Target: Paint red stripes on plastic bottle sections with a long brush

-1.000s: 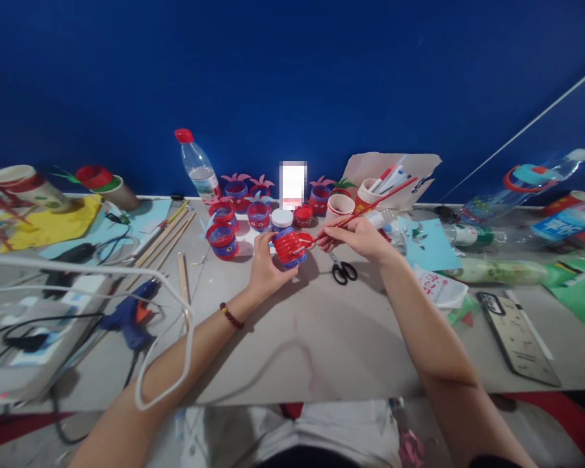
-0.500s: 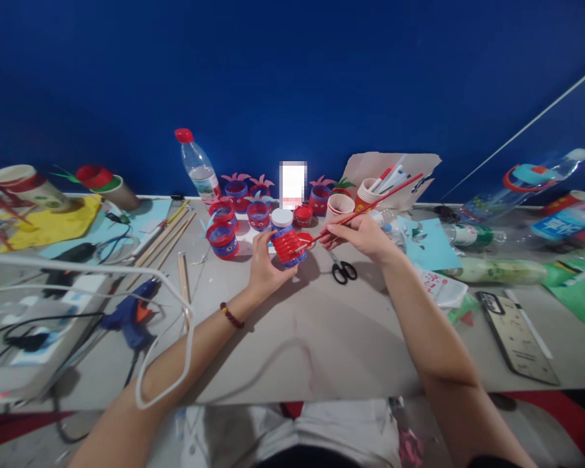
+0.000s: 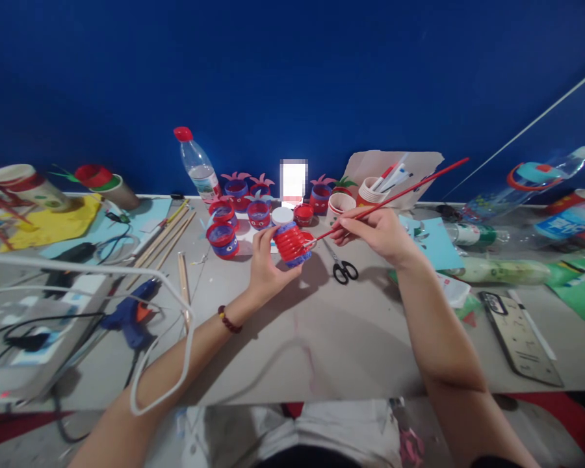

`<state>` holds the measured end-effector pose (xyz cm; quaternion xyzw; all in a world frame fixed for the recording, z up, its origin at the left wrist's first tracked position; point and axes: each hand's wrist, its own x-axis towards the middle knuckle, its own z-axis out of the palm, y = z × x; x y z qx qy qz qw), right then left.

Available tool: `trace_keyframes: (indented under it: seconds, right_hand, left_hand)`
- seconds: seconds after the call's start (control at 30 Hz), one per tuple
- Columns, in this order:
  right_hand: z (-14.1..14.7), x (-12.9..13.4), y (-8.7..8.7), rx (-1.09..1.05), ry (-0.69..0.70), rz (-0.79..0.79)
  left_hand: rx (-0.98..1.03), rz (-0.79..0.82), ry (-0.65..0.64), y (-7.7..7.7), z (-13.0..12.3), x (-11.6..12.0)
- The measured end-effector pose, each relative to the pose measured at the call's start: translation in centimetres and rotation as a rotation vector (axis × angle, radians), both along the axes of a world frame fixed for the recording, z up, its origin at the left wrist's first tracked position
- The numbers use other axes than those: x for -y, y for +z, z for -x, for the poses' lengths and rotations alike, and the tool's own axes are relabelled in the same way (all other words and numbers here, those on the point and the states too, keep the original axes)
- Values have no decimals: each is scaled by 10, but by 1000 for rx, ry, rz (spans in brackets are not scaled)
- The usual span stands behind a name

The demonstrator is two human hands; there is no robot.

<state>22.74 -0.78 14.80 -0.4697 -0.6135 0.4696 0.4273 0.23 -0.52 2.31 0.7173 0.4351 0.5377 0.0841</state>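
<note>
My left hand grips a ridged cup, red in the middle and blue-purple at both ends, tilted on its side above the table. In my right hand is a long red paintbrush, its tip touching the cup's right side. A white lid and a small red paint pot stand just behind the cup. Several red and purple cups with eyes, such as this one, stand to the left and behind. A paper cup is behind my right hand.
Black-handled scissors lie below my right hand. At left are a blue glue gun, wooden sticks, a power strip and a looping white cable. A phone and plastic bottles lie at right.
My right hand has moved slightly right, and the brush handle now reaches further up and right. The cup in my left hand has shifted a little to the right.
</note>
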Motion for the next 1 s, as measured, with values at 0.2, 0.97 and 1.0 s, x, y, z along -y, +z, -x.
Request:
trace_keyframes:
  seconds: [0.2,0.97,1.0]
  right_hand:
    - [-10,13,16,-29,-39,-83]
    - [-18,45,32,60,-118,-272]
    - [-18,44,31,52,-118,-273]
  left_hand:
    - [23,-64,-31,25,-4,8]
    - [60,-207,-63,47,-2,12]
    - [61,-207,-67,48,-1,12]
